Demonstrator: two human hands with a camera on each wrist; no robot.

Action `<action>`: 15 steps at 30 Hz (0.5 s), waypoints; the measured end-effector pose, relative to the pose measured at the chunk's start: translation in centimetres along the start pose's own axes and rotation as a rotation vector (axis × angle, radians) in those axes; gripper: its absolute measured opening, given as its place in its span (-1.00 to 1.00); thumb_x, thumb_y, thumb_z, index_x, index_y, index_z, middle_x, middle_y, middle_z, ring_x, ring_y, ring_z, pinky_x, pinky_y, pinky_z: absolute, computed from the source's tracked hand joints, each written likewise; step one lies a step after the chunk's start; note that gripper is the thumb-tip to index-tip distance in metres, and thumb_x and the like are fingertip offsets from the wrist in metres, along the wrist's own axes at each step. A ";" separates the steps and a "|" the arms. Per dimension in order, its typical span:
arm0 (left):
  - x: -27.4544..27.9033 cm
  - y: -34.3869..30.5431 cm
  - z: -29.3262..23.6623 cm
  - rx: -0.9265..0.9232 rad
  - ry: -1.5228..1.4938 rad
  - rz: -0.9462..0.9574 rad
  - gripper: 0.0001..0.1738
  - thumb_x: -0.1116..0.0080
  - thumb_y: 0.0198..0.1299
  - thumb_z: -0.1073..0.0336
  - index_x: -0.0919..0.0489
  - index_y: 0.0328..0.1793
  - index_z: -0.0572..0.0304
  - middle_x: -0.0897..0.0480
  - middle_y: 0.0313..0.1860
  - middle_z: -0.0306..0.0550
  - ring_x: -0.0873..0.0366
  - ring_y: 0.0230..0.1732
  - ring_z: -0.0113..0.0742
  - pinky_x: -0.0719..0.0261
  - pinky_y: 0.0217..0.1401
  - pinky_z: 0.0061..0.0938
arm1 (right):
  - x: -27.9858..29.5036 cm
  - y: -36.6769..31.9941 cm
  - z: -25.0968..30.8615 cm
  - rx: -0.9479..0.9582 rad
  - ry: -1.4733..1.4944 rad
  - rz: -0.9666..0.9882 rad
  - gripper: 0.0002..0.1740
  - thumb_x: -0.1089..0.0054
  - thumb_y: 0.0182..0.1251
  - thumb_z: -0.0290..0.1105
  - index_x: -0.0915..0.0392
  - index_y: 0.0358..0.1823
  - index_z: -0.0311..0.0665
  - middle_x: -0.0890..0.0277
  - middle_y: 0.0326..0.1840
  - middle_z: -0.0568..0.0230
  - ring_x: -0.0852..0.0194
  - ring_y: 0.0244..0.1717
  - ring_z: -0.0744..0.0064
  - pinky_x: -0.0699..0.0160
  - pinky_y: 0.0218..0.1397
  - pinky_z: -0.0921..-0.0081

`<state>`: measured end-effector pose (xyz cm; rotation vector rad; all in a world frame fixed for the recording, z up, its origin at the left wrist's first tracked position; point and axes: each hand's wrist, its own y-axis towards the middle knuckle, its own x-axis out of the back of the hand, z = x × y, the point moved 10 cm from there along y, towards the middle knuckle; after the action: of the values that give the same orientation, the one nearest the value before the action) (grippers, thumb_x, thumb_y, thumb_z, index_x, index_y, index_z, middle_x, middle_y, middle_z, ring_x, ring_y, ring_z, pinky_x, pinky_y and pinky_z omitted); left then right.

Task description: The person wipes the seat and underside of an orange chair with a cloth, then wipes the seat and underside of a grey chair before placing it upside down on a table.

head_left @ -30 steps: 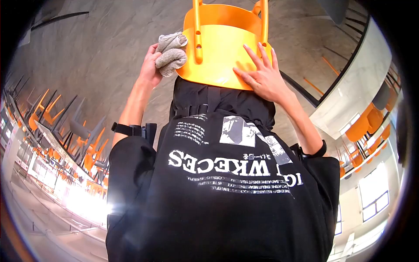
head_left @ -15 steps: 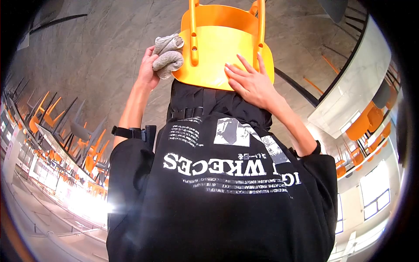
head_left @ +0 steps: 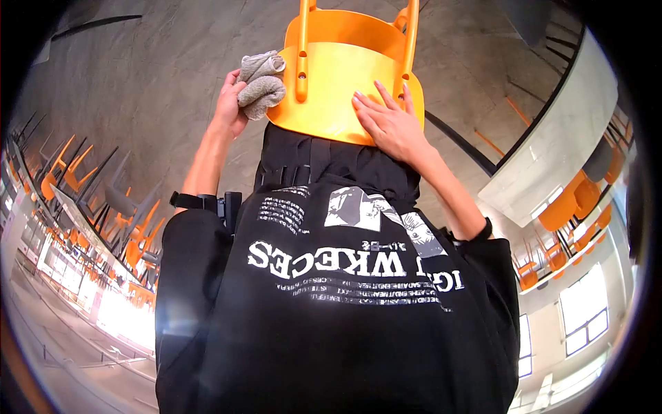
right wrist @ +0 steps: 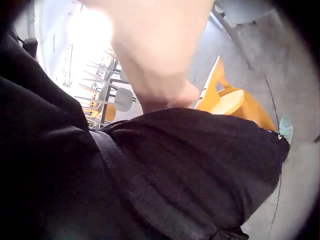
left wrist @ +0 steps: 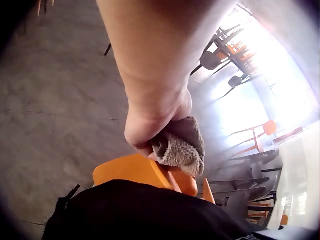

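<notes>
In the head view an orange chair [head_left: 324,103] stands right in front of my lap, its smooth broad panel toward me and two orange bars rising from it. My left hand [head_left: 229,107] grips a folded grey-beige towel [head_left: 262,95] at the panel's left edge. The left wrist view shows the same towel [left wrist: 181,152] bunched below my palm, most fingers hidden behind it. With fingers extended, my right hand [head_left: 396,131] rests on the panel's right side. Its fingers are mostly hidden in the right wrist view, behind black cloth.
Grey floor [head_left: 172,76] surrounds the chair. A white tabletop [head_left: 558,131] curves along the right, with orange chairs [head_left: 576,200] beyond it. More chairs and tables [head_left: 103,193] line the left side. Dark trousers [head_left: 338,162] lie against the chair's near edge.
My right hand has slid inward and slightly down on the panel, its fingers drawing closer together. The left hand keeps hold of the towel beside the chair. The whole view has shifted slightly.
</notes>
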<state>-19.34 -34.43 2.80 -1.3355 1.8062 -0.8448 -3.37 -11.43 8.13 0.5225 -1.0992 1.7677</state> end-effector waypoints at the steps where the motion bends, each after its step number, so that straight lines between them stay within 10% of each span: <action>1: 0.1 0.1 -0.1 -0.013 0.002 0.000 -0.55 0.22 0.26 0.51 -0.23 0.30 0.14 -0.51 0.14 0.05 -0.58 0.11 -0.16 -0.67 0.14 -0.20 | -0.3 1.2 0.0 0.012 -0.024 -0.030 -0.44 0.42 0.56 0.02 -0.34 0.41 0.01 -0.22 0.50 0.51 0.14 0.61 0.20 0.69 0.56 -0.25; 15: -0.5 -0.8 -0.5 0.049 0.088 -0.036 -0.55 0.19 0.24 0.53 -0.24 0.27 0.12 -0.51 0.12 0.02 -0.60 0.06 -0.18 -0.69 0.09 -0.21 | -0.8 2.1 1.2 0.009 0.051 -0.033 -0.47 0.39 0.55 0.02 -0.34 0.38 0.05 -0.28 0.47 0.46 0.08 0.59 0.16 0.52 0.56 -0.27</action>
<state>-19.24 -34.07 3.77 -1.3221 1.8211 -0.9742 -5.01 -13.17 7.20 0.4958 -1.0418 1.7483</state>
